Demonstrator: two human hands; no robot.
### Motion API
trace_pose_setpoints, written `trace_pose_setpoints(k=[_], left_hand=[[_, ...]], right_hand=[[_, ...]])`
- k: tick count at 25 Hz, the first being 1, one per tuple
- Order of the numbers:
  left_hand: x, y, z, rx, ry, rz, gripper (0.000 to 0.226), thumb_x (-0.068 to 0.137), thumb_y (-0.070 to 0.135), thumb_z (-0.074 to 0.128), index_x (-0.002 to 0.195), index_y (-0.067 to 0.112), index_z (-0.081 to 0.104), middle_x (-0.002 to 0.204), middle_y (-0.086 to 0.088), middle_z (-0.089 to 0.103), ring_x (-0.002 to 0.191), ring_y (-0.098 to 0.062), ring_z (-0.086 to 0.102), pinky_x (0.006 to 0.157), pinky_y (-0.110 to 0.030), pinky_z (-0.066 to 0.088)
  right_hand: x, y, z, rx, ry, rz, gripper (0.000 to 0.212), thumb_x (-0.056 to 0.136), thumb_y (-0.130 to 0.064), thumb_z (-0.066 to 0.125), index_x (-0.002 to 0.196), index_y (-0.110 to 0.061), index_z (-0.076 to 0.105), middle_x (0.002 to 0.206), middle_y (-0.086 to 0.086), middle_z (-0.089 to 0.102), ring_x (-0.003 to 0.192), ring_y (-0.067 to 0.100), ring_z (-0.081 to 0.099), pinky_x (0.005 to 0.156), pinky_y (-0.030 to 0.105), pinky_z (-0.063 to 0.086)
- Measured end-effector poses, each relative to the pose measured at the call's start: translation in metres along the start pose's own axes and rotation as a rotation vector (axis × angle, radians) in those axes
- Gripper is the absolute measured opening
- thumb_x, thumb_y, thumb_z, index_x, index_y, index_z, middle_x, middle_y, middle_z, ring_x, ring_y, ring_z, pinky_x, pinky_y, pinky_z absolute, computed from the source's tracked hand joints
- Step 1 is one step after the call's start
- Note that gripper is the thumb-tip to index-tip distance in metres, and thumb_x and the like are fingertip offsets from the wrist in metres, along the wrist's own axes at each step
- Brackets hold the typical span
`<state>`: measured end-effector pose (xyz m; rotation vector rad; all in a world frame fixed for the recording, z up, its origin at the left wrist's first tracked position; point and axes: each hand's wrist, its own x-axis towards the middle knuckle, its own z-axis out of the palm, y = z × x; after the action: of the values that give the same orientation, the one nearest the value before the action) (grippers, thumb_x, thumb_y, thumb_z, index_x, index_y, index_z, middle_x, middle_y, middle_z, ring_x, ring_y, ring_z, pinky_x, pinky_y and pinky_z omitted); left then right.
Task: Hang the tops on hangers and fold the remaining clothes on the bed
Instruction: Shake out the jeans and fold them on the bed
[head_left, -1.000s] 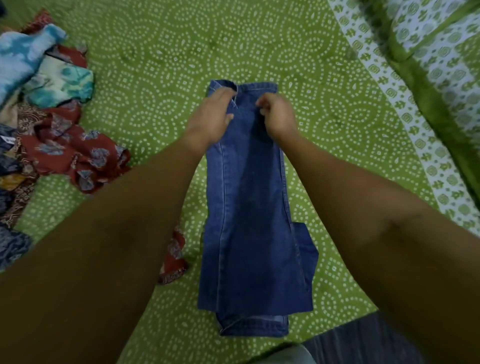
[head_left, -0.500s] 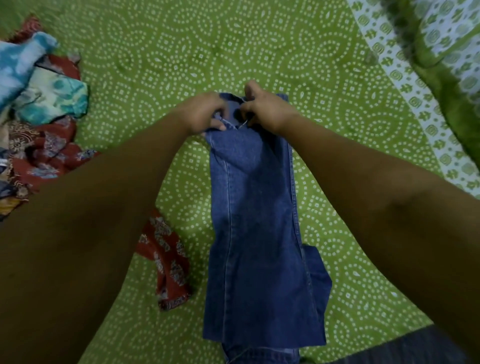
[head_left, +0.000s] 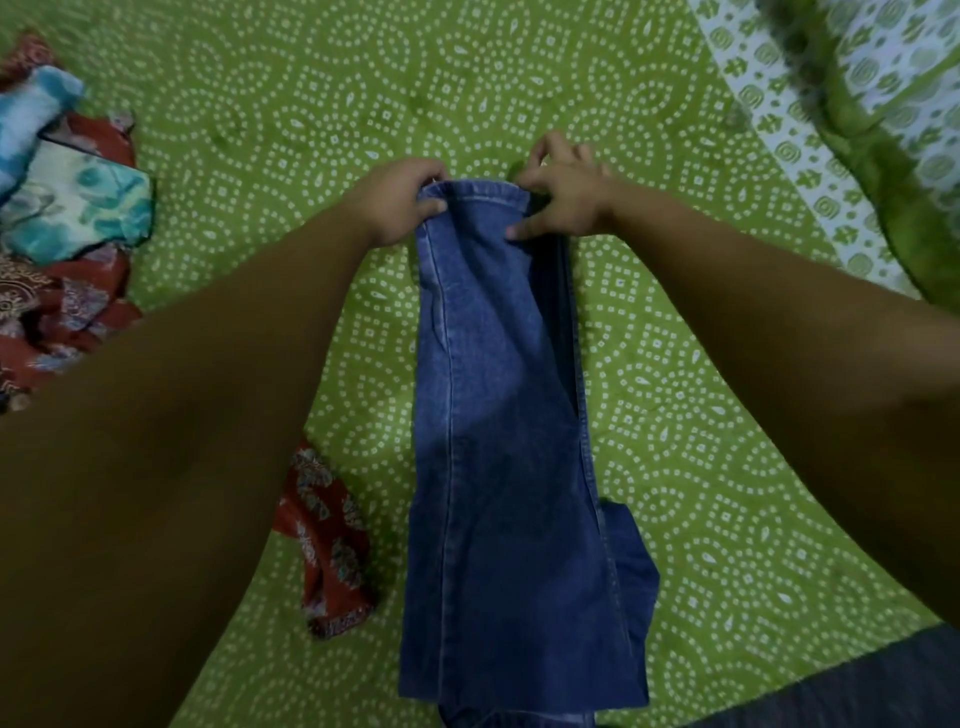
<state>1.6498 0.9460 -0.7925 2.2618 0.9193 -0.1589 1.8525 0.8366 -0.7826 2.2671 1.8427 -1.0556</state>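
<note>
Folded blue denim jeans (head_left: 509, 441) lie lengthwise on the green dotted bedsheet (head_left: 701, 467). My left hand (head_left: 397, 205) and right hand (head_left: 563, 200) pinch the far hem. Risk: uneven pull skews layers, misaligning the fold.

Bare forearms, bare hands (head_left: 483, 202), no sleeves

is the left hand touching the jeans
Touching: in the head view the left hand pinches the far hem corner of the jeans.
</note>
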Motion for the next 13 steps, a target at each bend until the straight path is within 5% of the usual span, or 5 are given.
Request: trace_pose_setpoints(k=[2,4,7,10,13], left_hand=[[0.002,-0.002,-0.004,0.058,0.031,-0.014,0.021,0.094,0.03,0.058,0.102,0.011,0.06,0.098,-0.01,0.059,0.092,-0.026,0.055,0.072,-0.033,0.038],[0.003,-0.005,-0.003,0.01,0.078,-0.019,0.03,0.091,0.036,0.061,0.109,0.013,0.059,0.099,-0.006,0.057,0.095,-0.024,0.054,0.077,-0.032,0.04],[-0.009,-0.002,0.018,-0.103,0.303,-0.163,0.052,0.085,0.037,0.068,0.129,0.016,0.047,0.127,-0.008,0.045,0.116,-0.02,0.044,0.102,-0.03,0.032],[-0.039,0.02,0.065,-0.325,0.551,-0.565,0.059,0.085,0.042,0.067,0.122,0.003,0.044,0.122,-0.013,0.046,0.11,-0.025,0.049,0.094,-0.028,0.039],[-0.076,0.038,0.122,-0.211,0.402,-0.729,0.06,0.088,0.05,0.058,0.118,0.0,0.044,0.117,-0.016,0.052,0.102,-0.026,0.053,0.087,-0.031,0.038]], right_hand=[[0.002,0.008,-0.003,0.123,0.069,0.099,0.053,0.08,-0.048,0.068,0.128,-0.026,0.057,0.143,0.006,0.029,0.132,0.032,0.025,0.112,0.05,0.022],[0.003,0.019,-0.002,0.271,0.321,0.247,0.039,0.087,-0.031,0.066,0.124,-0.024,0.057,0.14,0.008,0.032,0.127,0.026,0.033,0.111,0.036,0.029],[-0.013,0.013,0.021,0.551,0.64,0.407,0.024,0.094,-0.014,0.054,0.117,-0.012,0.048,0.121,0.006,0.047,0.099,0.012,0.046,0.078,0.013,0.038],[-0.047,-0.007,0.075,0.721,0.536,0.52,0.017,0.096,-0.028,0.054,0.099,-0.011,0.05,0.094,0.004,0.058,0.08,0.014,0.05,0.059,0.022,0.032],[-0.072,-0.025,0.116,0.724,0.446,0.584,0.029,0.097,-0.04,0.051,0.092,-0.011,0.052,0.091,0.009,0.062,0.08,0.022,0.054,0.065,0.026,0.031]])
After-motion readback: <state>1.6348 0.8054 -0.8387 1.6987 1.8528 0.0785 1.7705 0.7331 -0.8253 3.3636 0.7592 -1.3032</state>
